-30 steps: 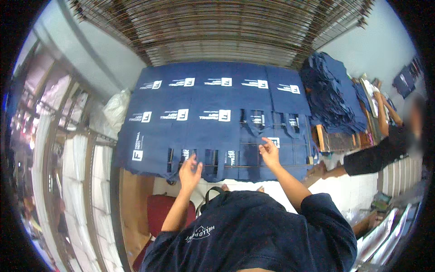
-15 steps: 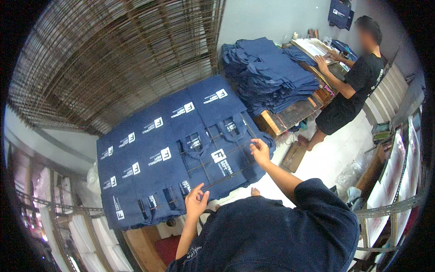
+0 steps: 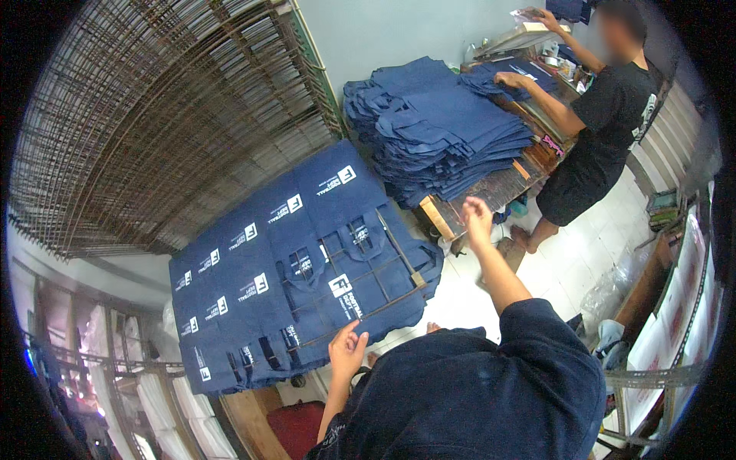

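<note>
My left hand (image 3: 349,349) hovers by the near edge of the wire rack (image 3: 368,313), its fingers apart and nothing in them. Away to the right, off the rack, my right hand (image 3: 478,218) is raised near the corner of the wooden table, fingers loosely bent and apart, also without anything held. On the rack in front of me lie dark blue fabric bags (image 3: 264,245) with white print, side by side in rows. The bags nearest me have cut-out handles, and thin wires cross over the printed bag (image 3: 349,295) closest to my hands.
A tall stack of blue fabric pieces (image 3: 452,130) covers much of the wooden table (image 3: 491,195). There a co-worker (image 3: 613,107) lifts a white-edged frame (image 3: 521,34) with one hand and touches blue fabric with the other. Stacked wire racks (image 3: 176,115) tilt upward at the left.
My right hand has moved up and right, away from the rack. My left hand shifts slightly right. The co-worker's frame has tilted up, and one hand now reaches the fabric.
</note>
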### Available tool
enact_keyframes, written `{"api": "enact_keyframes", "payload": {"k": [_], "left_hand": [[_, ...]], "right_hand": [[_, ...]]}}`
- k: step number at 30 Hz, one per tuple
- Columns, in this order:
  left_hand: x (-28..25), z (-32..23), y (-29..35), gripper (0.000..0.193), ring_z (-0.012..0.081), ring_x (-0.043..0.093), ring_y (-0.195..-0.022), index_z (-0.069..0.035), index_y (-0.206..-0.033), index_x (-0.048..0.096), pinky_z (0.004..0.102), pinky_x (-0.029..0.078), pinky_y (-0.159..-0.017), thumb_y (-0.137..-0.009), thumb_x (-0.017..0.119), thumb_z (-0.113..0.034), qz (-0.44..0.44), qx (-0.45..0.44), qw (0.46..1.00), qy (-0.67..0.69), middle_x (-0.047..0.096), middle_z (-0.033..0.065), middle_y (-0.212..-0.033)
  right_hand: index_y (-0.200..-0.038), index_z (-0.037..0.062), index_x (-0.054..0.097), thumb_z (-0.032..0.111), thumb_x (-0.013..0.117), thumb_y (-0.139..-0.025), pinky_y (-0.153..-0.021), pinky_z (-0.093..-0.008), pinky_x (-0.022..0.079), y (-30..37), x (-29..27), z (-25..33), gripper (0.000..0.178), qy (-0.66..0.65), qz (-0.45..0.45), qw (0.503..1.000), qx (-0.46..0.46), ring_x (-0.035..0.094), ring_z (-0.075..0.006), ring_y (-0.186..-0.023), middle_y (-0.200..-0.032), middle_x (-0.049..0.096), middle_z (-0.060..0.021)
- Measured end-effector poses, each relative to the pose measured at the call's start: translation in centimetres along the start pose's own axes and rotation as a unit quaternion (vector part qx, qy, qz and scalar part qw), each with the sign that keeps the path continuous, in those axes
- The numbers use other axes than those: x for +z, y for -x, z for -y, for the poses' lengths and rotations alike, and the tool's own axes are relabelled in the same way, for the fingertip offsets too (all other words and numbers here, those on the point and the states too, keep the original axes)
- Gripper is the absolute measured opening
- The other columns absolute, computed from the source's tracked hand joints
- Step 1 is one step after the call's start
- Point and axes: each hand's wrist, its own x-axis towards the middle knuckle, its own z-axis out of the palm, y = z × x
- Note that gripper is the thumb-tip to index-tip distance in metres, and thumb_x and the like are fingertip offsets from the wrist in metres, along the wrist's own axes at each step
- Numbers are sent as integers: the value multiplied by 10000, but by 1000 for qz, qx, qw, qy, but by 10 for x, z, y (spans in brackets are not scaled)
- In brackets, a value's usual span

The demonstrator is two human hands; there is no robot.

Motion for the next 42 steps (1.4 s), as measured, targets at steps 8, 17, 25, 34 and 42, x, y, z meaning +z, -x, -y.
{"api": "enact_keyframes", "payload": {"k": [8,17,25,34,42], "left_hand": [[21,-1,17,309,42,364,-465,-18,-1015,626,204,320,-451,-727,701,-105,-46,-35,998,21,500,-10,-596],[22,-17,16,297,47,359,-454,-13,-999,634,213,313,-441,-726,703,-106,-79,-49,996,2,507,-16,-582],[16,-19,24,319,43,388,-484,-21,-1030,619,214,331,-453,-751,699,-152,-103,-65,992,24,508,-10,-589],[4,-30,9,333,4,358,-537,-24,-1116,569,188,294,-467,-804,653,-102,-40,-75,984,160,453,-65,-639],[-30,10,20,335,47,445,-604,-79,-1120,583,216,368,-542,-811,659,-180,-7,-87,972,220,541,-17,-693]], "right_hand": [[-1337,53,270,468,547,-833,-828,-431,466,-150,-14,86,709,-276,-20,956,100,529,-302,-1061,-1224,443,-194],[-1343,97,276,525,552,-798,-1007,-537,300,-235,55,104,746,-468,61,862,184,328,-384,-1226,-1370,288,-183],[-1257,-87,249,-49,541,-613,-948,-408,365,-231,127,119,708,-148,-163,974,59,462,-287,-1114,-1236,416,-190],[-1394,82,243,12,571,-680,-866,-360,412,-109,135,274,789,0,208,968,-142,488,-253,-1020,-1247,416,-156],[-1374,46,312,15,538,-622,-987,-310,318,21,230,235,786,179,502,841,-89,392,-222,-1192,-1379,352,-108]]}}
